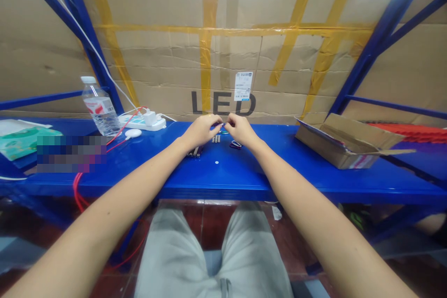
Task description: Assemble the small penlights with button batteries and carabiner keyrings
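Observation:
Both my hands meet over the blue shelf (216, 177), fingers pinched together. My left hand (201, 129) and my right hand (240, 129) pinch a tiny part (223, 125) between their fingertips; it is too small to name. Under the hands lies a cluster of small metal pieces (216, 138). A small dark ring-like item (235, 145) lies below my right hand. Dark pieces (194, 152) lie beside my left wrist. A small white dot (216, 162) sits nearer the front edge.
A water bottle (100, 107), a white power strip with charger (143, 121) and red cable (78, 186) stand at the left. An open cardboard box (349, 142) lies at the right. Taped cardboard marked LED (223, 56) backs the shelf. Blue rack posts flank both sides.

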Motion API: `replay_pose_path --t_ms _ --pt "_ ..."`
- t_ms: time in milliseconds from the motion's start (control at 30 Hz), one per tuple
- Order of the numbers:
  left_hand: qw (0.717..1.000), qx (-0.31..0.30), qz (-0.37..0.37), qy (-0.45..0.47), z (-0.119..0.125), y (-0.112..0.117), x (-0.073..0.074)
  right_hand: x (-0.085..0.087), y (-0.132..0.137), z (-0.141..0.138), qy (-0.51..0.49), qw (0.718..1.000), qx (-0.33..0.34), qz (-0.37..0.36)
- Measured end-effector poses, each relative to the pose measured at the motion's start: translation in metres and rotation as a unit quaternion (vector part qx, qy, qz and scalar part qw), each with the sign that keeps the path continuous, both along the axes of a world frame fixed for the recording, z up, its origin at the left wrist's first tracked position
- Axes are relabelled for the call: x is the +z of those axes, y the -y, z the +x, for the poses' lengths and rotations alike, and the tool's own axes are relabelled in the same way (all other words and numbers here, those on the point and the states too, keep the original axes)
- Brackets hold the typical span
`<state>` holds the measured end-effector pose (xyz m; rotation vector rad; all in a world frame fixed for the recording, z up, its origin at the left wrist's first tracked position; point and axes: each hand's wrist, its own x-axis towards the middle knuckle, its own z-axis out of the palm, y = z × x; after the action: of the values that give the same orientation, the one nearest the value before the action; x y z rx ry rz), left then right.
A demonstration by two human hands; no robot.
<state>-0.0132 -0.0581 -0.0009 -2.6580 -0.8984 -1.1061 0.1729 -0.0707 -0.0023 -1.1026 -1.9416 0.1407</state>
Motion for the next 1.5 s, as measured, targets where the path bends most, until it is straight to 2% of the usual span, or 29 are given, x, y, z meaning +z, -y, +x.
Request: replay_pose_path --t_ms 133,267,333,433,600,700,800,867,1000,1133,1200,1233,1300,1400,1500 --pt "0.999 0.026 0.015 -0.023 0.001 -0.002 -0.003 -0.001 0.0 0.0 0.023 1.0 0.002 0.016" --pt "0.997 0.027 -0.051 0.053 0.0 -0.002 -0.002 -0.001 -0.002 0.0 -0.03 0.999 0.007 -0.01" --pt "0.987 0.013 -0.102 0.121 -0.003 -0.005 -0.002 0.0 -0.003 -0.001 -0.101 0.992 0.024 -0.07" --pt "0.966 -0.016 -0.156 0.207 -0.005 -0.013 -0.002 0.001 -0.006 -0.001 -0.205 0.959 0.059 -0.189" --pt "0.903 -0.065 -0.267 0.33 -0.004 -0.024 -0.002 0.005 -0.005 0.001 -0.259 0.917 0.088 -0.292" --pt "0.883 -0.096 -0.293 0.355 -0.004 -0.024 -0.001 0.008 -0.003 0.003 -0.236 0.929 0.093 -0.268" --pt "0.883 -0.132 -0.294 0.341 -0.006 -0.02 0.001 0.01 0.0 0.003 -0.185 0.957 0.12 -0.189" --pt "0.89 -0.152 -0.287 0.322 -0.007 -0.017 0.002 0.009 0.001 0.002 -0.164 0.955 0.165 -0.183" --pt "0.897 -0.174 -0.277 0.295 -0.004 -0.011 0.001 0.002 0.003 -0.002 -0.209 0.902 0.261 -0.273" --pt "0.894 -0.175 -0.292 0.291 -0.003 -0.006 0.002 0.001 0.006 -0.005 -0.278 0.843 0.317 -0.333" --pt "0.887 -0.182 -0.302 0.299 -0.003 -0.005 0.003 0.003 0.008 -0.005 -0.299 0.824 0.333 -0.348" --pt "0.879 -0.193 -0.313 0.304 -0.003 -0.005 0.003 0.005 0.009 -0.005 -0.307 0.82 0.33 -0.351" --pt "0.849 -0.227 -0.352 0.324 -0.002 -0.004 0.004 0.006 0.01 -0.006 -0.315 0.831 0.302 -0.346" --pt "0.779 -0.27 -0.431 0.367 -0.002 -0.002 0.008 0.005 0.011 -0.008 -0.301 0.86 0.252 -0.325" --pt "0.722 -0.285 -0.487 0.401 -0.003 0.001 0.011 0.003 0.012 -0.01 -0.27 0.876 0.243 -0.318"
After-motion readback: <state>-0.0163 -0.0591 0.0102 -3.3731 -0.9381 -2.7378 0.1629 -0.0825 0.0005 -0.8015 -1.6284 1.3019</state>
